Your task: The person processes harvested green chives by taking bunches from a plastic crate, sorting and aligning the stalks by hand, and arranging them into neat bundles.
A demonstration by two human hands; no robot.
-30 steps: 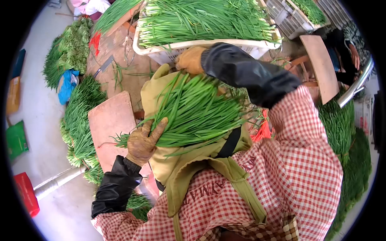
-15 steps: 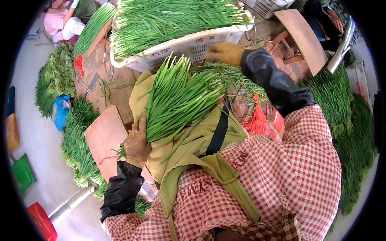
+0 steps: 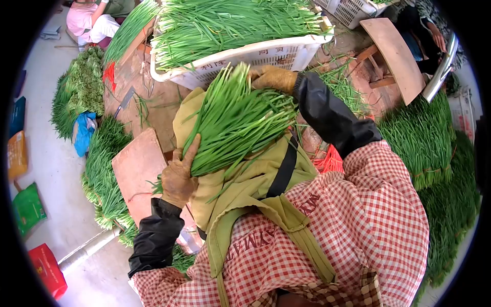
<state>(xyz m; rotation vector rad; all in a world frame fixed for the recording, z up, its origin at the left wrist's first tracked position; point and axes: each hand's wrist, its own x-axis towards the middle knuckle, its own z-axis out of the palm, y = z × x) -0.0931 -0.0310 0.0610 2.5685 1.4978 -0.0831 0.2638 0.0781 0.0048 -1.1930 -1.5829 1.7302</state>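
Note:
A loose bunch of garlic chives (image 3: 240, 123) lies across my lap on the olive apron (image 3: 255, 158), its pale stem ends pointing up and to the right. My left hand (image 3: 179, 179), in a brownish glove, grips the leaf end at the lower left, with one finger stretched along the leaves. At the top of the bunch, my right hand (image 3: 273, 78), gloved too, has its fingers bent against the pale stem ends. Some of its fingertips are hidden, and the stems beside them are blurred.
Just ahead stands a white crate (image 3: 240, 59) heaped with chives. Red ties (image 3: 330, 159) hang right of my lap. A knife (image 3: 123, 102) lies to the left. Chive bundles (image 3: 419, 138) stand at the right. Other people (image 3: 89, 23) sit at both far sides.
My right hand has moved left and down from beside the crate onto the stem ends. My left hand keeps its hold on the leaf end. The view has shifted slightly.

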